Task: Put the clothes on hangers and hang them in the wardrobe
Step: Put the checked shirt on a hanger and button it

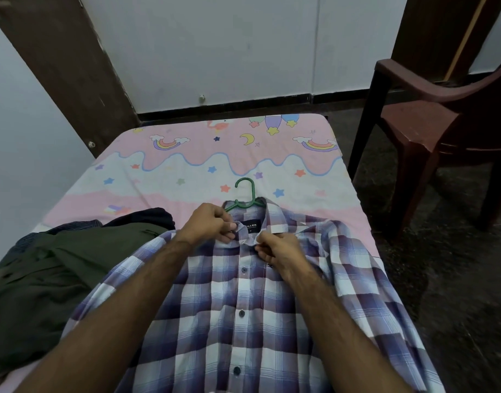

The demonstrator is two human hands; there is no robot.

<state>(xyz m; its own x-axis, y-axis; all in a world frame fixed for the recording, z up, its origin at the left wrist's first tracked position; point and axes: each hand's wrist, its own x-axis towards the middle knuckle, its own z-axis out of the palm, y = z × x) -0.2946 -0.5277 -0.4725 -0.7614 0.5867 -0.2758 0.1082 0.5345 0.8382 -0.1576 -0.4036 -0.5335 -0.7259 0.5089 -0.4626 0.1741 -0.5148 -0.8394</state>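
- Purple and white checked cotton shirt (243,307) lies flat, front side up, on the bed with the pink cartoon-print sheet (186,165).
- A green plastic hanger (245,198) sits inside the shirt's neck; only its hook and a part of the shoulders stick out above the collar.
- The left hand (212,222) pinches the left side of the collar, fingers curled on the cloth.
- The right hand (274,248) grips the placket just under the collar, fingers closed on the cloth.
- A heap of dark green and navy clothes (59,265) lies on the bed, touching the shirt's left sleeve.
- A brown plastic chair (430,131) stands on the floor beside the bed.
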